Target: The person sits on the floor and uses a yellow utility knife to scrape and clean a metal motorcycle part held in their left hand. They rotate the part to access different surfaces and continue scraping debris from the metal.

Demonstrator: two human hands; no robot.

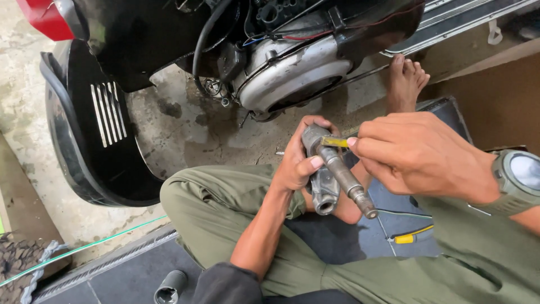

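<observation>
No packages, labels or signs — only a round watch face, its screen blank.

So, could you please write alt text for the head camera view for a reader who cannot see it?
A seated person's left hand holds a grey metal shaft part over their lap while the right hand presses a small yellow-handled tool against it. A black scooter's exposed engine sits ahead on the concrete floor.

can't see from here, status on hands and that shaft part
Left hand gripping grey metal shaft part. Right hand pinching small yellow tool against its upper end. Nothing between the hands; scooter engine beyond, apart.
</observation>
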